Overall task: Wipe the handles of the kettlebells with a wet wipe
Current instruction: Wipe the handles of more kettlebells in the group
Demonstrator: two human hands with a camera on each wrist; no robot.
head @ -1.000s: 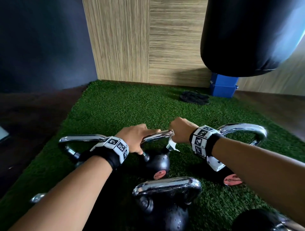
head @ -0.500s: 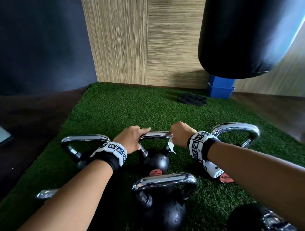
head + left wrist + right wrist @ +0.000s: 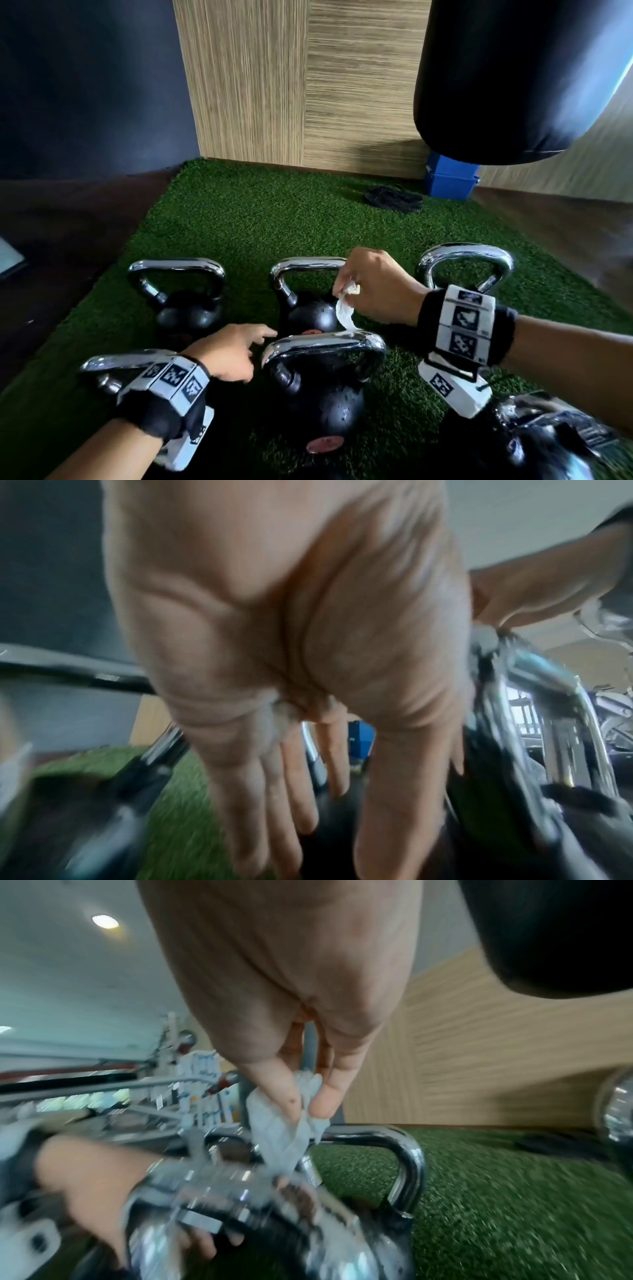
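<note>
"Where's the wipe right now?"

"Pinched between my right hand's [image 3: 378, 291] thumb and fingertips. The wet wipe [image 3: 346, 310] hangs down in a crumpled strip, and its bottom end reaches the near kettlebell's handle [image 3: 325, 346], at the right end of the bar. I can't tell if it's actually touching or just above."

"And your left?"

"My left hand [image 3: 227, 354] holds nothing. The fingers are spread and fairly straight, just beside the left end of that same handle. The wrist view is too blurred to say whether they touch the chrome."

"So which way does the handle lie?"

"Its long axis runs left to right across me, between my two hands. The left is at one corner, the right sits above the other, so I judge the right hand is the one to drop onto the bar and run the wipe along it toward the left."

"What about the others?"

"The middle kettlebell [image 3: 310, 308] stands just behind it on the green turf [image 3: 239, 222], with more handles to either side, well within reach."
</note>
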